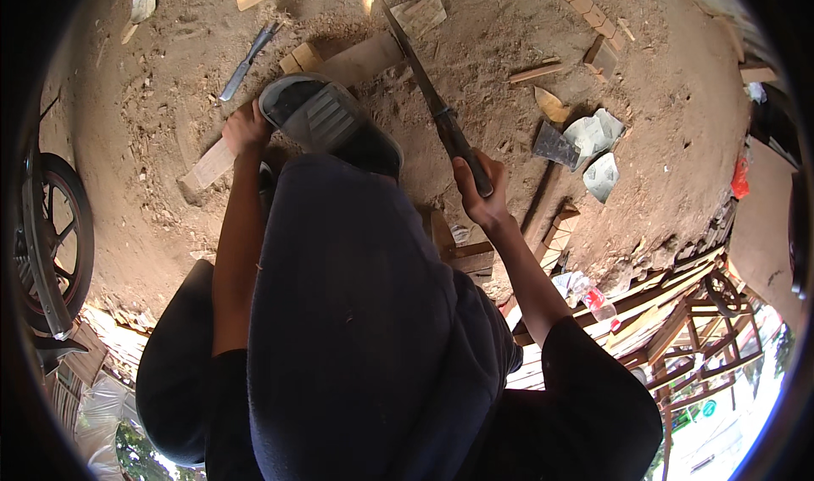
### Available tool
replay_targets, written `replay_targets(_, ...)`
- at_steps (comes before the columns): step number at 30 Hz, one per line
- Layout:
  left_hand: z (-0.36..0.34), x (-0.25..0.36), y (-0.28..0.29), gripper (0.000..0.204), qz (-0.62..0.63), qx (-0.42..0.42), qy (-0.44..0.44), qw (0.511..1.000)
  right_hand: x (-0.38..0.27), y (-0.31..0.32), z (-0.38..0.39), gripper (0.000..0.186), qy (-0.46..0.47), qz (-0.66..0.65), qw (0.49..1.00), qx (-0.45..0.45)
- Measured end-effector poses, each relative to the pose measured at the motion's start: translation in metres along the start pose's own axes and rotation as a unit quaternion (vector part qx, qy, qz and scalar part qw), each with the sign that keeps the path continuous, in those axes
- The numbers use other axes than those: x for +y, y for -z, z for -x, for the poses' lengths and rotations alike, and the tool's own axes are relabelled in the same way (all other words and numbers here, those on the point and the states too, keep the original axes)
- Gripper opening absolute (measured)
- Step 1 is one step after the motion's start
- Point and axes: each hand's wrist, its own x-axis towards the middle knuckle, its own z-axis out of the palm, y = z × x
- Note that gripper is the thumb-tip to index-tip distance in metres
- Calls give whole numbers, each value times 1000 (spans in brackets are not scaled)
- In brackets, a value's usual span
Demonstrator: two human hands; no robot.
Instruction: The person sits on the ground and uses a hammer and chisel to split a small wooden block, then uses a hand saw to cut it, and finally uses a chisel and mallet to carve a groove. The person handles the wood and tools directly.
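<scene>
My right hand (483, 188) is wrapped around the dark handle of a machete (413, 61). Its long narrow blade points away from me, past the far edge of the view. A wooden plank (209, 164) lies on the ground beneath my sandalled foot (326, 116), its far part (365, 60) showing beyond the sandal. My left hand (246, 131) is closed on the plank just left of the sandal, its fingertips partly hidden. Beyond that hand lies a narrow blue-grey tool, perhaps a chisel (246, 61). The blade is apart from the plank's near end.
Notched wooden pieces (591, 13) and offcuts (534, 71) are scattered over the dirt. Broken grey-white pieces (593, 137) lie to the right. A motorbike wheel (64, 235) stands at far left. Stacked timber (670, 299) and a plastic bottle (596, 301) are at lower right.
</scene>
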Motion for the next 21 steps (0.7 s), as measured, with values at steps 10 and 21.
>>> replay_targets(10, -6, -15, -9, 51, -27, 12, 24, 999, 9, 15, 38, 30, 20, 24, 999, -11)
replay_targets(21, -8, -9, -7, 49, -29, -12, 13, 999, 2, 32, 74, 28, -5, 39, 999, -37)
